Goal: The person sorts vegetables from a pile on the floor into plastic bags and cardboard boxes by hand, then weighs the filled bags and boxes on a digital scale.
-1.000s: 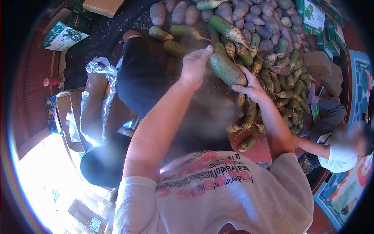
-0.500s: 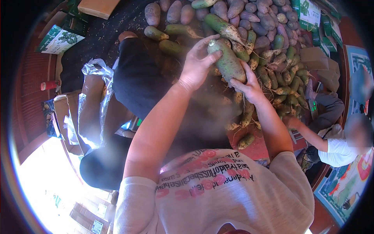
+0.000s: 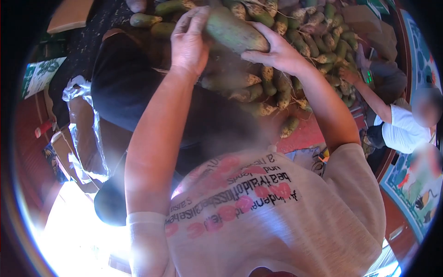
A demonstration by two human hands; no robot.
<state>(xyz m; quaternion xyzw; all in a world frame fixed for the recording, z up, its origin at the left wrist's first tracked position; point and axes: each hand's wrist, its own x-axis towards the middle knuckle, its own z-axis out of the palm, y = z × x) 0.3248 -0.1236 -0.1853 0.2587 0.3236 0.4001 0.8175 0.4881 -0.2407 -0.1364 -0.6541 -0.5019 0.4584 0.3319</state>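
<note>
A large green radish, dusted with soil, is held up in front of me near the top of the view. At its left end is my left hand, fingers bent around that tip; some of the contact is hidden. My right hand grips the other end between thumb and fingers. Below and beyond lie loose green radishes with soil and stringy roots on them.
A co-worker's hand reaches into the radish pile from the right. Cardboard boxes stand at the back right. On the left are a clear plastic bag in a carton and a person in dark clothes. A red surface lies below the pile.
My view has tilted and shifted, so the pile sits higher in it. The radish has turned from steep to nearly level, still between both hands. The co-worker's hand has moved up to the pile.
</note>
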